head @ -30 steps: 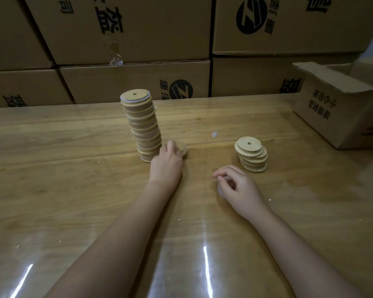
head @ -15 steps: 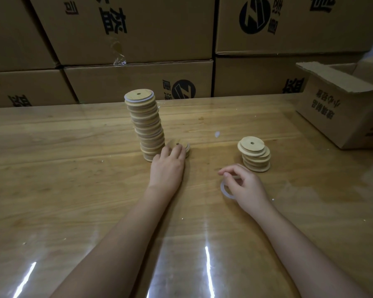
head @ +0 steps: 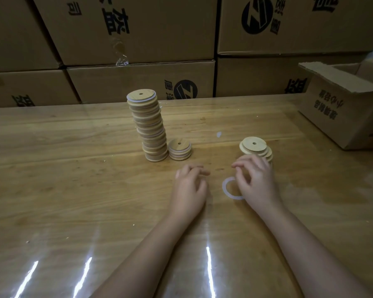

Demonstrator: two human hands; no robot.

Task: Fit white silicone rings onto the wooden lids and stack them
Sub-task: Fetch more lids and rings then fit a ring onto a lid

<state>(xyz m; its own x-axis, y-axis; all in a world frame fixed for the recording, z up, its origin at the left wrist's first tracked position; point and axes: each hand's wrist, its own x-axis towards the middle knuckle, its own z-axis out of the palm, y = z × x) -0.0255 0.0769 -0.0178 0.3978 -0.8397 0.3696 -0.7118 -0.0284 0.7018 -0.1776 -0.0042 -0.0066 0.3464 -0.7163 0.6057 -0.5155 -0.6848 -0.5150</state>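
The left grip (head: 190, 186) has been drawing back from the short stack (head: 179, 149), which is now showing in full. The right grip (head: 256, 179) has been shifting forward with the ring (head: 227, 190) towards the plain lids (head: 254, 147). The left grip is now resting low over the desk (head: 73, 190), fingers loosely curled and holding nothing, a little short of the short stack. The right grip is curling its fingers, and the thumb seems to be pinching the ring. The ring's left arc is showing white against the wood, while its right side is hiding under the thumb and palm. The fingertips are reaching across the front of the plain lids, covering the lowest ones. That pile is sitting slightly fanned, its top lid showing a small centre hole. The short stack is standing just beside the foot of the tall stack (head: 148, 125), with white rims peeping between its lids. The tall stack is leaning a little and widening out of line towards its base, and a white ring is edging its top lid. At the right edge an open carton (head: 340, 108) is sitting on the desk with a flap raised, its inside hidden. Closed cartons (head: 138, 29) are standing stacked behind the desk.
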